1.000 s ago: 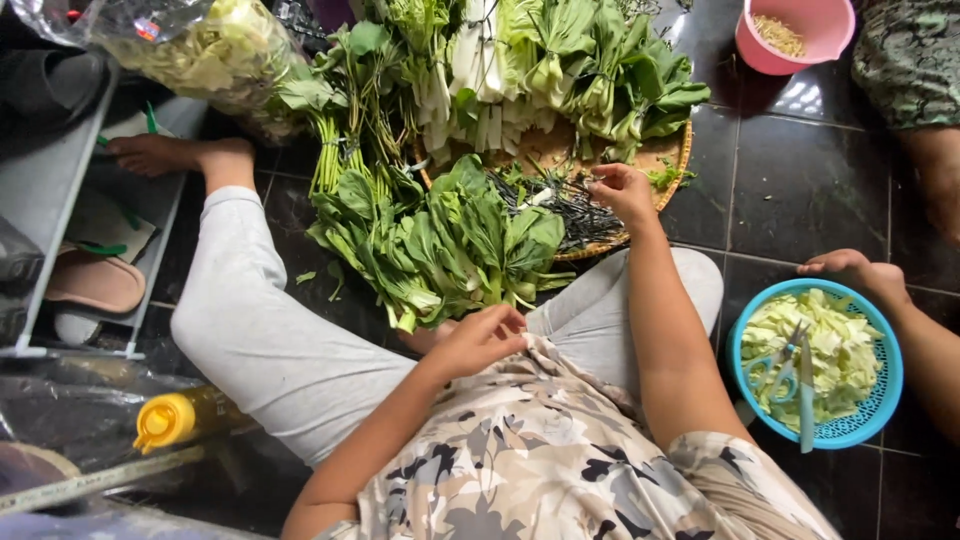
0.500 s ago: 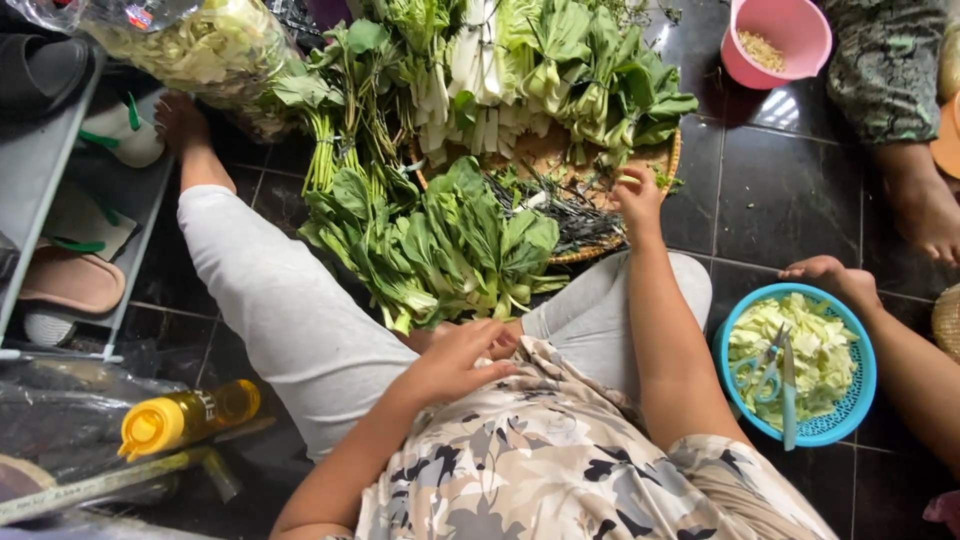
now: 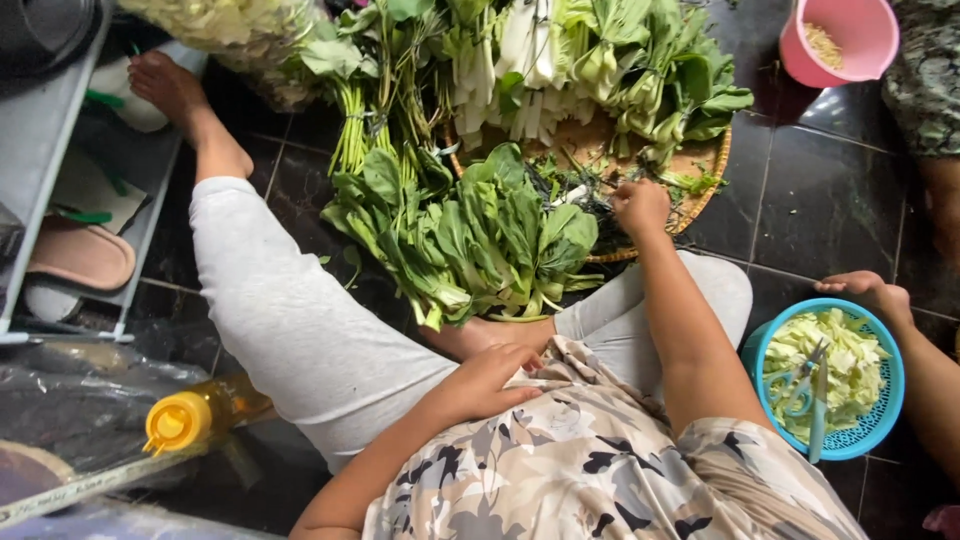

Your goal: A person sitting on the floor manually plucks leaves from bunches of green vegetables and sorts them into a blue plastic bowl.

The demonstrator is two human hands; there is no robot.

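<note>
My right hand (image 3: 640, 205) reaches forward onto a round woven tray (image 3: 705, 175), its fingers curled shut over dark stems and leafy scraps; whether it grips any is hidden. My left hand (image 3: 490, 380) rests with fingers spread on my patterned shirt (image 3: 600, 470) and holds nothing. A bunch of broad green leafy vegetables (image 3: 470, 235) lies on my lap, just beyond the left hand. More greens with white stalks (image 3: 560, 60) are piled across the back of the tray.
Another person's hand (image 3: 865, 290) touches a blue basket (image 3: 885, 410) of chopped cabbage with scissors in it. A pink bowl (image 3: 840, 40) stands far right. A yellow-capped bottle (image 3: 180, 420) lies at left. A shelf holds a sandal (image 3: 80, 255). The floor is dark tile.
My left hand has dropped from in front of the greens onto my shirt. My right hand has stayed on the tray and closed its fingers. The other person's hand stays by the basket.
</note>
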